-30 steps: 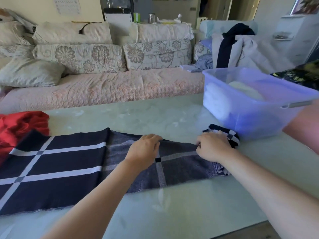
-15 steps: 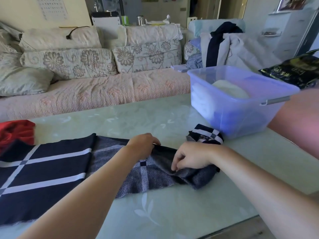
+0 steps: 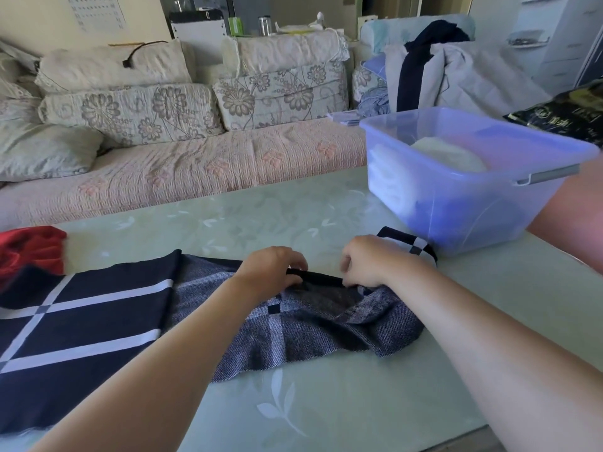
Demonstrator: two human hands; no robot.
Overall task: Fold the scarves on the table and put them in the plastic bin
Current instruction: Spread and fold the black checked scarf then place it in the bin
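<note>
A navy scarf (image 3: 98, 324) with white crossing stripes lies stretched across the pale green table (image 3: 326, 402), its right part turned over to a grey woven underside and bunched up. My left hand (image 3: 272, 272) and my right hand (image 3: 368, 262) both pinch the scarf's dark far edge, a short span apart. One scarf end (image 3: 409, 244) with a checked corner peeks out behind my right hand. A translucent blue plastic bin (image 3: 456, 203) stands at the right, with pale folded cloth inside. A red scarf (image 3: 31, 249) lies at the far left.
Beyond the table runs a long sofa (image 3: 195, 164) with floral cushions and piled clothes. A black packet (image 3: 567, 115) sits behind the bin. A pink shape (image 3: 574, 223) crosses the right edge beside the bin.
My right hand drew the scarf's right end in toward the left, bunching the grey part. Both hands now pinch the far edge close together. The view shifted slightly right.
</note>
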